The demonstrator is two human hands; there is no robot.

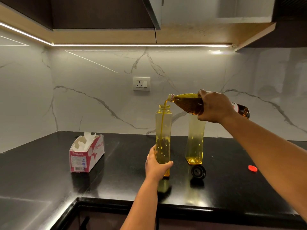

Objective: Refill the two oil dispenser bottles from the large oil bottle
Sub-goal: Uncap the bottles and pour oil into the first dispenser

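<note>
Head view: right hand (214, 106) grasps tilted large clear oil bottle (187, 103), pouring into tall yellow square dispenser bottle (163, 130) gripped by left hand (155, 165); second dispenser bottle (195, 143) at three o'clock.

large oil bottle (189, 103) tilted, pouring | near dispenser (163, 130) filling | far dispenser (195, 141) upright

- Two yellow dispenser bottles: one (163, 130), another (195, 140)
- One large oil bottle (187, 103)
- One black lid (198, 172)
- One red cap (252, 168)
- One tissue box (86, 154)
- One wall socket (141, 84)
- Two hands: left (156, 165), right (214, 107)
</note>
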